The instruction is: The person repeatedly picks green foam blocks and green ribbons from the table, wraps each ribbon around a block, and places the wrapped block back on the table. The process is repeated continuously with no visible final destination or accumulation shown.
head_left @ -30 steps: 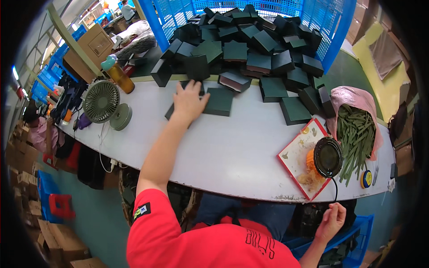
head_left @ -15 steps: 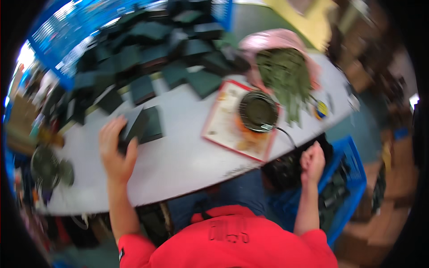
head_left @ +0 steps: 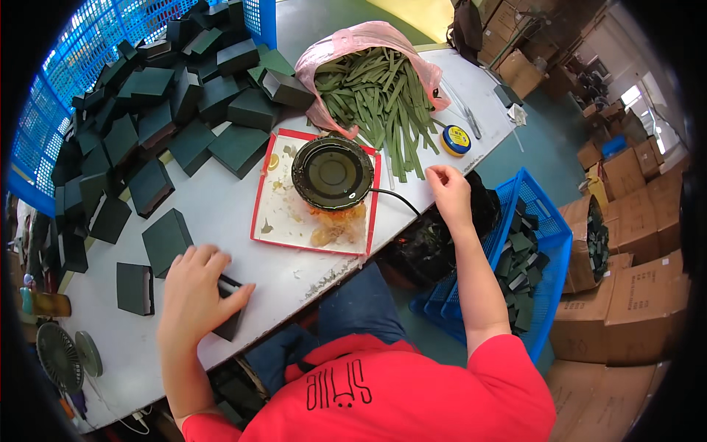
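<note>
- L hand (head_left: 195, 295) part-open, thumb & fingers astride dk green box (head_left: 231, 325), gripping it nr table (head_left: 213, 217) edge, prob. for control.
- R hand (head_left: 451, 197) loosely curled, thumb nr index; hold unclear.
- Green strips (head_left: 375, 103) spill twd R hand, likely for easy reach.

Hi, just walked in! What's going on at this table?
A person in a red shirt is at a white table. Their left hand is over a dark green box near the table's edge, partly hiding it. Their right hand, fingers curled, is near loose green strips spilling from a pink bag; whether it holds anything is unclear. A round black pot stands over a red-edged board, and more boxes are heaped at the left.
</note>
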